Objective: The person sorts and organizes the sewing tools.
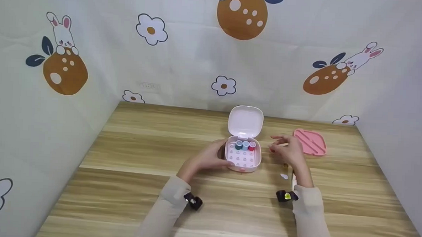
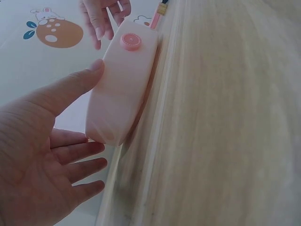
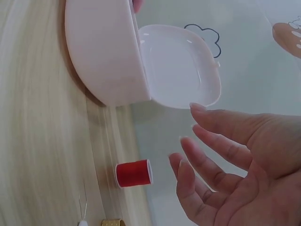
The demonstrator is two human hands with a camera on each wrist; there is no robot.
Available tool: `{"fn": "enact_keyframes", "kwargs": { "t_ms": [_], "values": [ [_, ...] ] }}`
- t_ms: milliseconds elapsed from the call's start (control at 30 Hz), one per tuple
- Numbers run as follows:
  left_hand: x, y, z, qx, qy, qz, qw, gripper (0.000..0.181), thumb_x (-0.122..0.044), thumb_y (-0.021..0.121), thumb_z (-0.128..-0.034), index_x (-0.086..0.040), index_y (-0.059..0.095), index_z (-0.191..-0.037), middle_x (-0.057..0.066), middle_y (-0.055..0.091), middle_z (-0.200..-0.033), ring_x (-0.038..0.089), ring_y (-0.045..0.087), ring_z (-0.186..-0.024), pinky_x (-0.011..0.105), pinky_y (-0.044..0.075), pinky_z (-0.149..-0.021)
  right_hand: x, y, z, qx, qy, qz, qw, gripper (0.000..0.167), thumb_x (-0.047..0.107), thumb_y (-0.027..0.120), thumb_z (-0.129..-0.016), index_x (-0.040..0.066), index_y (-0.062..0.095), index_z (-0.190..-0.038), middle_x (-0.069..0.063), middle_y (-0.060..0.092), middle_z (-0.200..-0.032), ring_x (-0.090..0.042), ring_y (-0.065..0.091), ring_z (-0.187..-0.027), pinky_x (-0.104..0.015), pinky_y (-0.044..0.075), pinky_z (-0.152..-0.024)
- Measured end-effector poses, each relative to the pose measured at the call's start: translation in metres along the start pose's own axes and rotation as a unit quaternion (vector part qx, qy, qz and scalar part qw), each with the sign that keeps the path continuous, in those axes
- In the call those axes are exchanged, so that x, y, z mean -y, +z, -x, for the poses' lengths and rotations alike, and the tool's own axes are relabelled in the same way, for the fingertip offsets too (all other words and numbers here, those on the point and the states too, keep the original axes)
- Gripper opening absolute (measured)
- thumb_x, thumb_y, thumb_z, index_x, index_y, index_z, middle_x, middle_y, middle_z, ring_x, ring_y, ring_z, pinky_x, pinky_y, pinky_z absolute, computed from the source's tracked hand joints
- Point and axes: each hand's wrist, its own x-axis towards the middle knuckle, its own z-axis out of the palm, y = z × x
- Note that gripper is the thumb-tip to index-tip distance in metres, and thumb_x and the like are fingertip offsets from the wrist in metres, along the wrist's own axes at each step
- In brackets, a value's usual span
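An open pale pink sewing box [image 1: 242, 167] stands on the table, its lid [image 1: 245, 121] tilted up at the back. Inside, a dark green, a light blue and a red thread spool [image 1: 252, 146] line the back row above rows of small pegs. My left hand [image 1: 211, 156] holds the box's left side, thumb at the front rim and fingers along the side. To the right of the box, my right hand [image 1: 288, 148] hovers with loosely bent fingers and nothing between them. Another red thread spool [image 3: 134, 173] stands on the table just beyond those fingers, apart from them.
A pink compartment tray [image 1: 315, 144] lies behind and right of my right hand. Near my right wrist are a gold thimble [image 3: 113, 222], a needle threader [image 3: 83, 222] and a slim pale stick-like item [image 1: 293, 182]. Patterned cloth walls [image 1: 185, 60] bound the table.
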Motion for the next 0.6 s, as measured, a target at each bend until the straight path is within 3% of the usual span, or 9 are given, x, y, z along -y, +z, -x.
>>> {"fn": "enact_keyframes", "kwargs": {
  "t_ms": [67, 300, 600],
  "values": [
    [0.000, 0.000, 0.000, -0.001, 0.004, -0.002, 1.0000, 0.091, -0.027, 0.085, -0.0866, 0.001, 0.040, -0.160, 0.019, 0.052, -0.157, 0.033, 0.047, -0.148, 0.046, 0.034, -0.127, -0.003, -0.002, -0.001, -0.004, 0.003, 0.000, 1.0000, 0.039, 0.002, 0.075, -0.091, -0.014, 0.067, -0.126, -0.015, 0.076, -0.092, -0.016, 0.074, -0.074, -0.016, 0.056, -0.061],
    [0.002, 0.000, -0.001, -0.004, 0.006, 0.002, 1.0000, 0.091, -0.026, 0.086, -0.0865, 0.000, 0.039, -0.161, 0.019, 0.052, -0.157, 0.034, 0.047, -0.148, 0.046, 0.033, -0.127, -0.009, -0.004, -0.001, -0.012, 0.027, -0.023, 0.9993, 0.040, 0.001, 0.076, -0.092, -0.015, 0.066, -0.127, -0.022, 0.073, -0.098, -0.011, 0.071, -0.068, -0.019, 0.059, -0.061],
    [0.001, 0.000, -0.001, -0.006, 0.013, 0.000, 0.9999, 0.091, -0.025, 0.085, -0.0869, 0.000, 0.039, -0.161, 0.021, 0.052, -0.157, 0.035, 0.047, -0.147, 0.048, 0.034, -0.127, -0.020, -0.002, -0.004, -0.026, 0.049, -0.006, 0.9984, 0.040, 0.004, 0.078, -0.092, -0.014, 0.067, -0.126, -0.024, 0.073, -0.100, -0.012, 0.070, -0.070, -0.021, 0.059, -0.061]
  ]
}}
